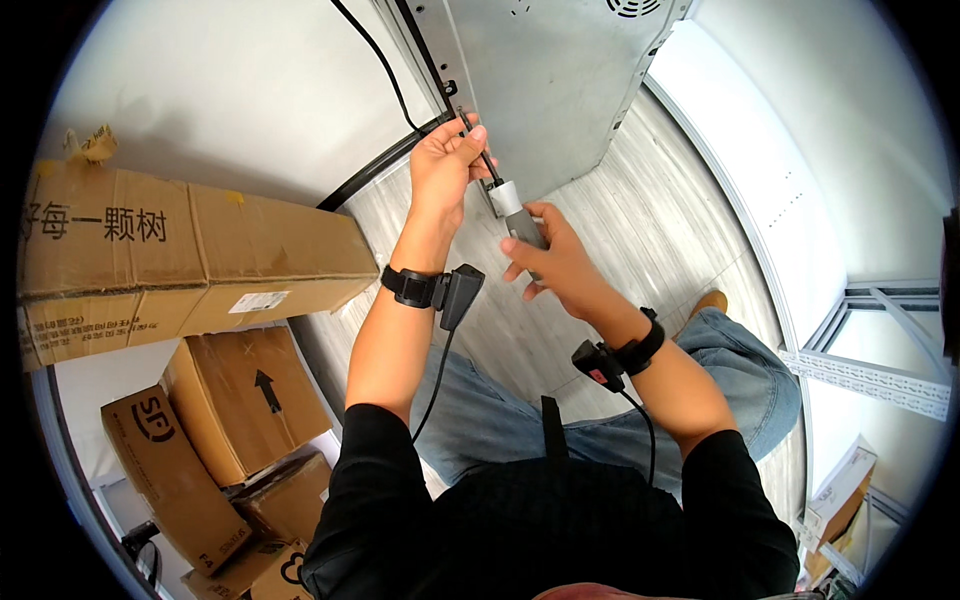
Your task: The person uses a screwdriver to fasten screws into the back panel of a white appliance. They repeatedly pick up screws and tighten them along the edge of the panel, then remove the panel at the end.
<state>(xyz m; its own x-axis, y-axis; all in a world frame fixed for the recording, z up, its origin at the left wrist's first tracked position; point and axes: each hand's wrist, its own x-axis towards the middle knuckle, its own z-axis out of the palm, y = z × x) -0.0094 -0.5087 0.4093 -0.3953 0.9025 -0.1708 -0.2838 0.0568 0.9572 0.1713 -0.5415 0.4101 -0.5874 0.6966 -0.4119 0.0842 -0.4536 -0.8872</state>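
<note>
A screwdriver (506, 199) with a thick grey handle, a white collar and a long dark shaft slants up and left in front of me. My left hand (441, 168) pinches its shaft near the tip. Around the grey handle, my right hand (565, 258) has a loose hold, thumb on the near side. The tip points at the left edge of a grey metal panel (550, 100), by a row of small holes; whether a screw sits there is too small to tell. The panel stands upright, with round vent slots near its top.
On the left a long cardboard box (250, 250) lies across, with several smaller cartons (250, 400) stacked below it. A black cable (375, 50) hangs down the white wall. Pale wood-look flooring (660, 210) shows by my legs, and a white metal shelf frame (870, 375) stands at right.
</note>
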